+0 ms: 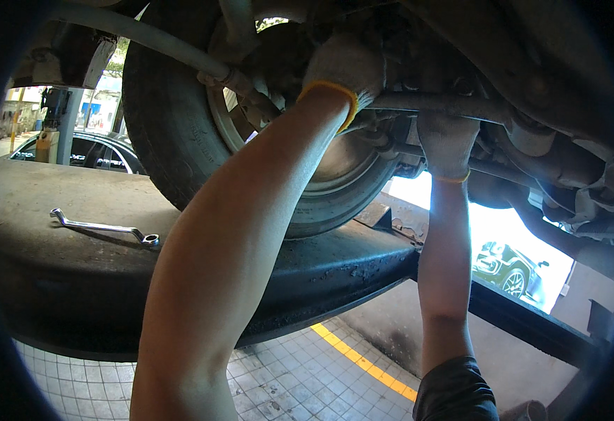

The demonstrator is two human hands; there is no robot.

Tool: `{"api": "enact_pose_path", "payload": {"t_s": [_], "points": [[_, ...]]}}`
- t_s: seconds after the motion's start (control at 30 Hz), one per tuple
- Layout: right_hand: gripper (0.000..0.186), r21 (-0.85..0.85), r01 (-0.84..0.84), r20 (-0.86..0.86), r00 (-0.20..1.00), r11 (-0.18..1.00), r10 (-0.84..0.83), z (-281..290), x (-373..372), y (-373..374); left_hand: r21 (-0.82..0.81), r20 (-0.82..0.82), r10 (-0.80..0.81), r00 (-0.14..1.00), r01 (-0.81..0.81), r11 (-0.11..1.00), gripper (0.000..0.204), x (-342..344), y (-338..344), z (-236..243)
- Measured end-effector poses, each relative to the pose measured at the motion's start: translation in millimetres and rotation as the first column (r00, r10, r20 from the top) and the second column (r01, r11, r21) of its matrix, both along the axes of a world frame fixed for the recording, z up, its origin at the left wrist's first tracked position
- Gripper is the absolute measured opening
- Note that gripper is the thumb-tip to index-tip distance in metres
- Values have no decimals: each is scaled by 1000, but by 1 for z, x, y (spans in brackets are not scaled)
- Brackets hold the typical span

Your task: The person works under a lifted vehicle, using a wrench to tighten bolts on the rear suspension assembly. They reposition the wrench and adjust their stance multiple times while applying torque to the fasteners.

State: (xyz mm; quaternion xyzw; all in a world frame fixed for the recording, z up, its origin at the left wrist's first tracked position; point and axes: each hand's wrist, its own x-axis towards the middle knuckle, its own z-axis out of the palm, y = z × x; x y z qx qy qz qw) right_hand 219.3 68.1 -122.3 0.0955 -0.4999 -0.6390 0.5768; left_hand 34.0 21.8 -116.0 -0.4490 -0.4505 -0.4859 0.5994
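Both of my hands wear knitted gloves with yellow cuffs and are raised among dark suspension parts under a vehicle. My left hand (342,70) is high beside the inner side of the wheel, above a metal rod (475,107); its fingers disappear into shadow. Lower and to the right, my right hand (447,144) is at the underside of that rod, its fingers hidden among the parts. The tyre (159,119) stands on a dark lift platform (54,281). A chrome double-ring wrench (100,225) lies on the platform, left of my left forearm.
A parked dark car (75,151) and a lift post (68,116) show at the far left. Another car (514,277) is in bright light at the right. A tiled floor (279,386) with a yellow stripe (363,361) lies below, and a dark beam (521,316) runs rightward from the platform.
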Motion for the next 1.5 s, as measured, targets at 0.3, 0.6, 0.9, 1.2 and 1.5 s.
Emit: {"api": "enact_pose_path", "payload": {"t_s": [0.3, 0.6, 0.9, 1.2, 1.5], "points": [[9, 60, 211, -144, 969, 976, -201, -10, -21, 21, 9, -56, 218, 974, -218, 976, 22, 3, -4, -7], [14, -1, 93, -40, 995, 996, -93, -25, -40, 37, -12, -162, 121, 979, -124, 992, 30, -9, 11, -3], [29, -223, -140, 95, 982, 965, 165, -39, -51, 21, 239, -51, 40, 998, -27, 971, 37, -4, 10, -3], [22, -153, -138, 86, 985, 979, 152, -44, -38, 24, -39, 2, -41, 999, 41, 998, 30, -4, 17, 6], [29, -93, -418, -82, 908, 904, 411, -7, -11, 14, -31, 22, -195, 981, 196, 980, 19, -3, 24, 15]]}}
